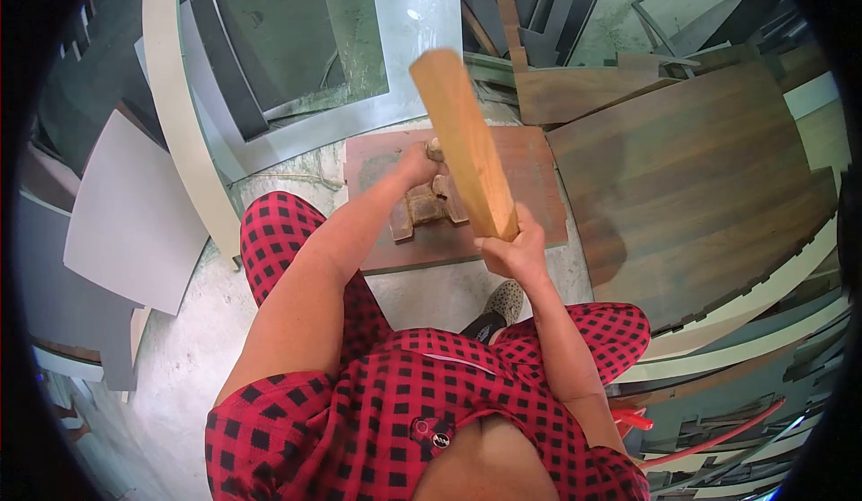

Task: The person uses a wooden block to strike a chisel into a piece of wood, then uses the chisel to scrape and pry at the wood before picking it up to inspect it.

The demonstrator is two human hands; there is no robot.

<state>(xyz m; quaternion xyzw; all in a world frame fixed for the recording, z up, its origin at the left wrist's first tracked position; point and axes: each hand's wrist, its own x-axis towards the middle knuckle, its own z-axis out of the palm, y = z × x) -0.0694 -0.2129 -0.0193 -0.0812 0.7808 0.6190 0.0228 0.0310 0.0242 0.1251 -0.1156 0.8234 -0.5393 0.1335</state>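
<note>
My right hand (pixel 519 248) is closed around the lower end of a long, squared wooden block (pixel 467 146), which rises tilted away from me above the board. My left hand (pixel 418 165) has its fingers wrapped on the far part of a worn, rough-edged wooden piece (pixel 426 203); the exact grip is partly hidden. That piece has leg-like ends toward me and rests on a reddish-brown flat board (pixel 525 178) on the floor. The raised block covers part of the worn piece's right side.
A large dark wood-grain panel (pixel 682 178) lies to the right. Sheets and strips lean around me, among them a pale curved strip (pixel 175 97) and a light panel (pixel 135 214) at left. A red handle (pixel 636 418) shows at lower right, beside stacked offcuts.
</note>
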